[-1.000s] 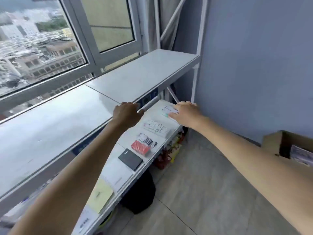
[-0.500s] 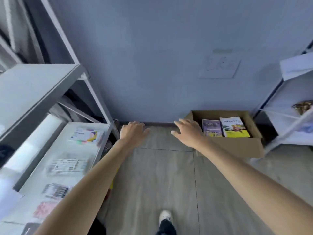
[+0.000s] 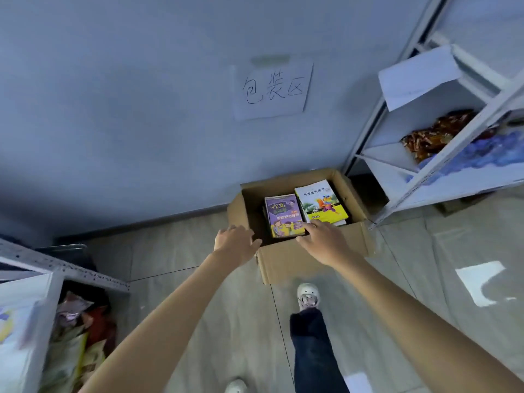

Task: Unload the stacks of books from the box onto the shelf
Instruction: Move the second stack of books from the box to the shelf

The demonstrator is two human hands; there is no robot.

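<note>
I've closed in on the box (image 3: 309,259): my left hand (image 3: 235,242) now hovers spread beside it, right hand (image 3: 323,241) loose-fingered over the purple book (image 3: 283,215); lower stacked books are hidden.

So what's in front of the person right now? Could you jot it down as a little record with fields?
place: grey floor by a blue wall
box: open cardboard box on the floor
books: purple book beside yellow book, each on top of a stack in the box
left hand: left hand open, near the box's left edge
right hand: right hand open, reaching over the box's front edge
sign: handwritten paper sign on the wall
shelf: white shelf right of the box
</note>
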